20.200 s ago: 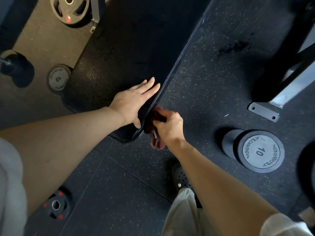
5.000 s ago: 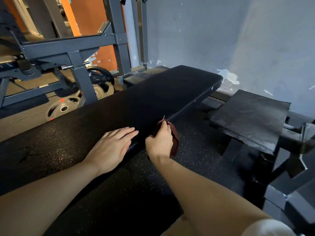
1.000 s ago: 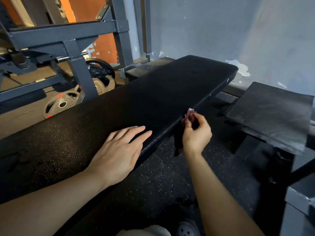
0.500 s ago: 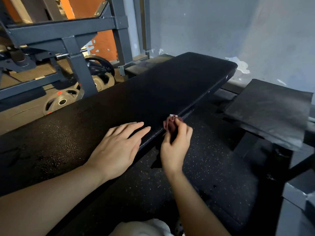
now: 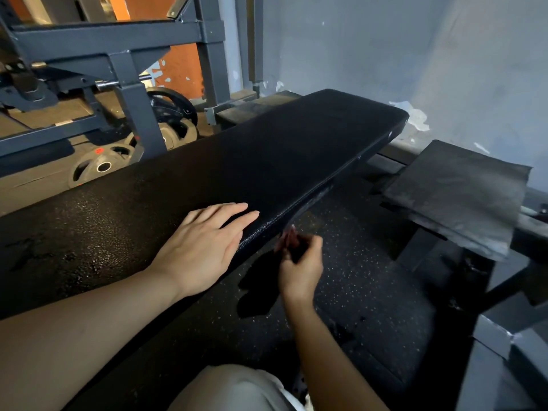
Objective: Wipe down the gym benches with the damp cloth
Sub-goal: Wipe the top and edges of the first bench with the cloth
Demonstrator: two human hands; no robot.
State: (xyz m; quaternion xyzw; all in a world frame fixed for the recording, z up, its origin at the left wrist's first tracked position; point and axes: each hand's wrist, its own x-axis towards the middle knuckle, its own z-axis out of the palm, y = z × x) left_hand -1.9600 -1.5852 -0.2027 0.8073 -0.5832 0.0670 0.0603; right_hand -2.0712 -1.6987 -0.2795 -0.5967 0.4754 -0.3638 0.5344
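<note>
A long black padded gym bench point(image 5: 281, 149) runs from the lower left to the upper right, its near part speckled with wet drops. My left hand point(image 5: 204, 247) lies flat on the pad near its right edge, fingers straight. Just below that edge, my right hand point(image 5: 302, 262) grips a dark red cloth point(image 5: 289, 241) against the bench's side. The cloth is blurred and mostly hidden in my fingers.
A grey steel rack point(image 5: 124, 72) and weight plates point(image 5: 100, 166) stand behind the bench at the left. A second black pad point(image 5: 456, 191) sits at the right on a metal frame point(image 5: 498, 336). Speckled rubber floor point(image 5: 370, 292) lies between the benches. A grey wall point(image 5: 385, 48) is behind.
My right hand with the cloth has slid back along the bench's side edge toward me and dropped slightly lower. My left hand has stayed flat on the pad.
</note>
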